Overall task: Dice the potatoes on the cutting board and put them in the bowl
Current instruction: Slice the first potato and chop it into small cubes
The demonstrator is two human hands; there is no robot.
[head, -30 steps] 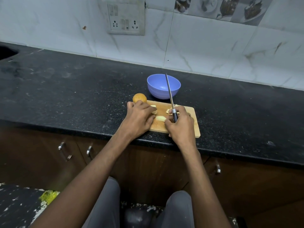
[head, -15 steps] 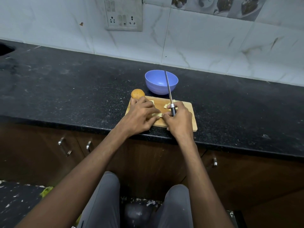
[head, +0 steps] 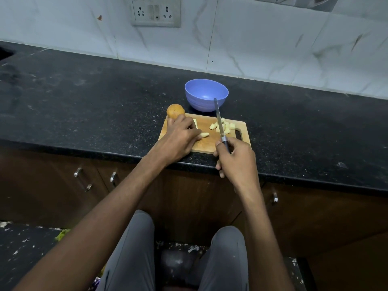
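Note:
A wooden cutting board (head: 206, 141) lies at the counter's front edge. My left hand (head: 180, 137) rests on its left part, fingers holding a pale potato piece (head: 204, 134); another cut piece (head: 195, 122) shows just beyond the fingers. A whole unpeeled potato (head: 175, 111) sits at the board's far left corner. My right hand (head: 237, 160) grips the handle of a knife (head: 219, 119), whose blade points away over a heap of diced potato (head: 223, 126) on the board's right part. A blue bowl (head: 206, 95) stands just behind the board, empty as far as I see.
The black stone counter (head: 84, 101) stretches wide to left and right. A tiled wall with a socket panel (head: 156, 11) rises behind. Brown cabinet doors with metal handles (head: 83, 179) are below the counter. My knees are at the bottom of the view.
My right hand has drawn the knife back toward me and to the right, uncovering the diced heap. My left hand stays on the potato piece at the left.

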